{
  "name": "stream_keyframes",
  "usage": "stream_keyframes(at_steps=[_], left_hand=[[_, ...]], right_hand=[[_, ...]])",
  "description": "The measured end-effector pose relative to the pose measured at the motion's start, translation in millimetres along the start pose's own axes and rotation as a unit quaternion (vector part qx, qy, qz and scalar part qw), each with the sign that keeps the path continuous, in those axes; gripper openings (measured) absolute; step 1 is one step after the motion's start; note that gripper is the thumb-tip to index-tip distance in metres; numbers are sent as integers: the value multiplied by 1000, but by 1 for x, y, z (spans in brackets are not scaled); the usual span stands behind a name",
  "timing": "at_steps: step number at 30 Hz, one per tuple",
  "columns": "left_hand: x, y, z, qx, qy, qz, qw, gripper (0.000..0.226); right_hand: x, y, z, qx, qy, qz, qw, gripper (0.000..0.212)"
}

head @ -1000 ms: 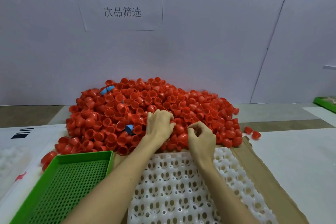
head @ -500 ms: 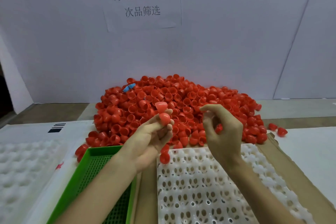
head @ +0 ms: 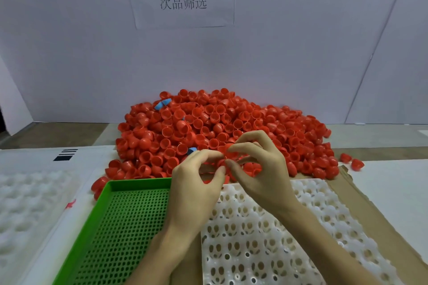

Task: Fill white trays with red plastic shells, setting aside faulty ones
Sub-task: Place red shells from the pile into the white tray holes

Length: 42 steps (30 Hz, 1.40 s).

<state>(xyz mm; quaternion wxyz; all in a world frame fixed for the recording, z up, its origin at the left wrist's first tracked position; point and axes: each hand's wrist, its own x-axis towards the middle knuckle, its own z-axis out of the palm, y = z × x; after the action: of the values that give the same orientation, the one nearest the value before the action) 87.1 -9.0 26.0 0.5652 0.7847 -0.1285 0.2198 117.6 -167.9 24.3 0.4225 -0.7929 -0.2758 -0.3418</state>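
White wall (head: 301, 53) behind a heap of red shells (head: 208, 122).
Left hand (head: 194, 185) and right hand (head: 261, 176) pinch the held shell (head: 230, 151) between fingertips over the white tray (head: 243, 250) at its far edge; fingers hide whether it is one shell or two. The tray's near end runs out of frame.

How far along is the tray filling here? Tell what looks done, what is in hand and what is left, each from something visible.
Done: nothing yet; the white tray and green tray hold no shells where visible. In hand: the left hand and right hand pinch red shells above the white tray's far edge. Left: every visible pocket, to be filled from the big pile.
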Motion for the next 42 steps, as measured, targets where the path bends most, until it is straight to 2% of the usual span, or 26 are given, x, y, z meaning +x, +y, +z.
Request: stream_keyframes(at_steps=[3, 6, 8, 9, 11, 13, 15, 19, 21, 23, 29, 37, 42], left_hand=[[0, 0, -3, -55, -27, -23, 998, 26], [3, 3, -7, -123, -56, -18, 991, 29], [4, -1, -10, -92, -50, -17, 994, 34], [5, -6, -11, -29, -43, -21, 998, 36], [7, -16, -14, 164, -73, -33, 983, 39], [7, -25, -17, 296, -157, -73, 939, 47], [5, -30, -17, 326, -228, -115, 910, 52], [6, -39, -19, 340, -279, -136, 888, 63], [7, -39, -20, 312, -274, -146, 898, 58], [8, -38, -21, 289, -255, -146, 911, 44], [7, -39, -18, 301, -180, -130, 927, 22], [2, -47, -5, 356, -140, -136, 914, 31], [-1, -45, 2, 386, -119, -114, 908, 32]], right_hand=[[0, 4, -1, 18, -20, 20, 999, 16], [2, 5, -3, 146, -35, 136, 979, 14], [3, 6, -5, 232, -47, 222, 946, 19], [3, 8, -5, 242, -54, 248, 936, 22], [2, 15, -5, 209, -67, 275, 936, 20], [-1, 23, -4, 115, -88, 266, 953, 11], [-4, 27, -4, 11, -121, 229, 966, 3], [-4, 24, 2, -94, -218, 185, 954, 12], [-1, 23, 6, -135, -262, 170, 940, 11], [3, 23, 9, -162, -301, 161, 926, 15], [8, 20, 13, -193, -373, 133, 898, 16], [14, 15, 20, -221, -410, 149, 872, 21], [10, 9, 28, -260, -402, 143, 866, 17]])
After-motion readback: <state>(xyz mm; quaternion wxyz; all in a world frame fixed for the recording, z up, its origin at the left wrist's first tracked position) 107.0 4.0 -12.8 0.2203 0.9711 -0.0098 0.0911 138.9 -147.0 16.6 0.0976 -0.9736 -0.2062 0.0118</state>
